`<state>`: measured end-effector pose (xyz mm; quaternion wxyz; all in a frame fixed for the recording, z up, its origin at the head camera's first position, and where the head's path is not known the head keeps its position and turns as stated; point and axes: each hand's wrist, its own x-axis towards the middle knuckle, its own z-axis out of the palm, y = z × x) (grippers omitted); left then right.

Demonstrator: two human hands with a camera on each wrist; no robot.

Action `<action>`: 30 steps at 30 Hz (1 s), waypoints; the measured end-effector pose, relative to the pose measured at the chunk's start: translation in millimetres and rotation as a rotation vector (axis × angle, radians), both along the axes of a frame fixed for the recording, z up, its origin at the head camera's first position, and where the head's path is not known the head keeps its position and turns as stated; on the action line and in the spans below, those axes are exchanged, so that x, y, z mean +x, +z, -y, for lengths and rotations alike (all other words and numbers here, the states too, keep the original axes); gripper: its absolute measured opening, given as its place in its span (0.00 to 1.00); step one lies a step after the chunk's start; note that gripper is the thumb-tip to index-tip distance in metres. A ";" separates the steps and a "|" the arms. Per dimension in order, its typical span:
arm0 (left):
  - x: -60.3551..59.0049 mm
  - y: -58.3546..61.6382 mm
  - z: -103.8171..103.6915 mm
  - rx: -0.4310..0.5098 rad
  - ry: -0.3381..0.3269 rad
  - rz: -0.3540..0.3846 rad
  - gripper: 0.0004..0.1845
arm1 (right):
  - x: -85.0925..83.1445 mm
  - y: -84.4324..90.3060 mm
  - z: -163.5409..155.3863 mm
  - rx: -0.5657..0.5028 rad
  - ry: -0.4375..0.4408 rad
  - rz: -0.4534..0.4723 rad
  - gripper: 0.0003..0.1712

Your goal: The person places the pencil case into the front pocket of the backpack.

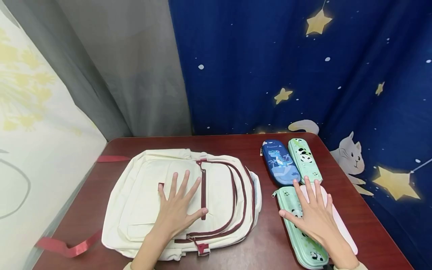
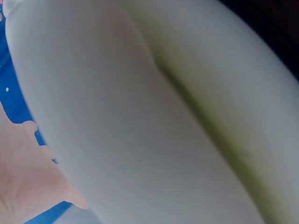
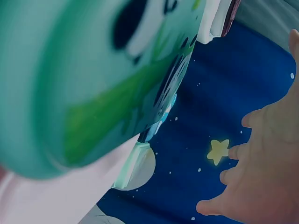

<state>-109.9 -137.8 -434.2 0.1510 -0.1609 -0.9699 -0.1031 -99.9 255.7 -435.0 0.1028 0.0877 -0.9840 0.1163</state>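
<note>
Backpack [image 1: 182, 198] and pencil cases lie flat on the worktop [image 1: 270, 243], a spread hand resting on each.
Left hand [image 1: 177, 210] presses the cream bag's front pocket, fingers straight, gripping nothing. Right hand [image 1: 312, 215] lies flat across the near green panda case [image 1: 297, 228] and pink case [image 1: 337, 221]; a careless push could slide either off the near-right edge.
</note>
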 end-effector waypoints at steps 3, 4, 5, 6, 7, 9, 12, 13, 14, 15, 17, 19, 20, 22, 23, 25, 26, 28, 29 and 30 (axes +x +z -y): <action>0.3 -0.8 -2.1 0.001 -0.003 0.011 0.46 | -0.3 -0.5 0.7 0.008 -0.001 0.022 0.58; 0.5 -1.1 -3.0 0.004 -0.005 0.014 0.46 | -0.3 -0.9 1.0 0.011 -0.001 0.027 0.58; 0.6 -1.3 -4.0 0.006 -0.009 0.018 0.47 | -0.4 -1.4 1.2 0.013 0.000 0.031 0.58; 0.8 -1.6 -5.0 0.011 -0.014 0.022 0.47 | -0.4 -1.9 1.4 0.014 0.001 0.032 0.58; 0.9 -1.7 -6.2 0.014 -0.019 0.024 0.47 | -0.3 -2.3 1.6 0.014 0.001 0.036 0.58; 1.0 -2.3 -8.9 0.012 -0.031 0.030 0.48 | 0.0 -3.0 1.9 0.011 0.002 0.045 0.58; 1.5 -2.7 -13.6 -0.001 -0.050 0.045 0.49 | -0.1 -3.4 2.0 0.009 -0.001 0.075 0.59; 1.7 -2.9 -15.5 -0.005 -0.057 0.051 0.50 | -0.2 -3.4 2.0 0.007 -0.002 0.092 0.59; 1.7 -3.2 -17.3 -0.010 -0.062 0.060 0.51 | -0.5 -3.6 2.0 0.008 -0.004 0.109 0.59; 1.6 -3.9 -19.2 -0.018 -0.066 0.064 0.51 | -0.6 -4.0 2.2 0.012 -0.005 0.126 0.59; 0.7 -6.2 -23.3 -0.024 -0.077 0.072 0.52 | -0.4 -5.2 2.8 0.019 -0.009 0.162 0.60; -0.3 -8.6 -27.2 -0.024 -0.089 0.088 0.52 | 0.5 -6.4 3.5 0.018 -0.014 0.193 0.60; -0.8 -9.8 -29.1 -0.027 -0.094 0.094 0.52 | 1.1 -7.2 3.9 0.020 -0.017 0.204 0.60; -1.2 -12.2 -32.9 -0.028 -0.109 0.099 0.52 | 2.4 -8.2 4.8 0.019 -0.027 0.220 0.60; -1.1 -13.2 -34.7 -0.031 -0.116 0.107 0.52 | 3.0 -8.9 5.1 0.019 -0.033 0.225 0.60; -1.9 -14.5 -38.7 -0.038 -0.133 0.104 0.51 | 3.1 -10.2 5.8 0.017 -0.043 0.235 0.62; -2.2 -15.2 -40.8 -0.040 -0.141 0.099 0.51 | 3.4 -10.9 6.0 0.015 -0.048 0.237 0.63; -2.8 -16.4 -45.2 -0.046 -0.158 0.087 0.51 | 4.2 -12.1 6.5 0.003 -0.056 0.244 0.65; -3.2 -17.1 -47.6 -0.052 -0.167 0.085 0.51 | 4.7 -12.6 6.6 -0.002 -0.060 0.250 0.65; -3.7 -17.7 -50.1 -0.055 -0.178 0.080 0.51 | 5.2 -13.1 6.7 -0.007 -0.063 0.255 0.66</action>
